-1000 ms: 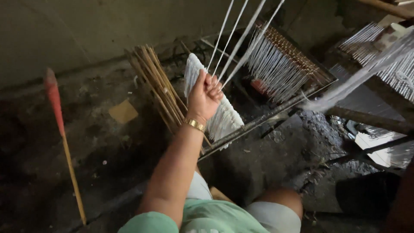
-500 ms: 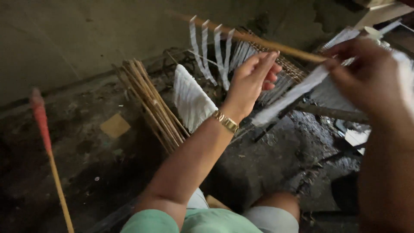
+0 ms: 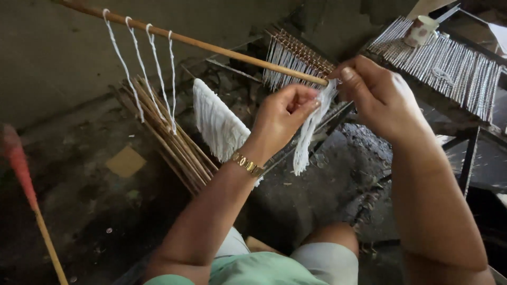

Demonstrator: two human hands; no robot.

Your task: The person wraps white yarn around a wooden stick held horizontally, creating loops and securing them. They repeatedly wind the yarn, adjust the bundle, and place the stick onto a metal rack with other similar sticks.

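A thin wooden rod (image 3: 222, 48) runs from the upper left to the middle, with several white string loops (image 3: 141, 74) hanging from its far part. My left hand (image 3: 282, 117) pinches a bunch of white threads (image 3: 309, 132) that hangs from the rod's near end. My right hand (image 3: 377, 97) grips that near end of the rod and the top of the same threads. A gold bracelet (image 3: 247, 164) sits on my left wrist.
A white fringed cloth piece (image 3: 216, 124) and a bundle of wooden sticks (image 3: 169, 140) lie on the dark ground. A rack of hanging threads (image 3: 296, 58) stands behind; a metal frame with threads and a cup (image 3: 420, 30) is at right. A red-tipped stick (image 3: 21, 174) leans at left.
The rod has come down and nearer, now held across the view. My right hand closed on its end and my left hand moved to the thread bunch below it.
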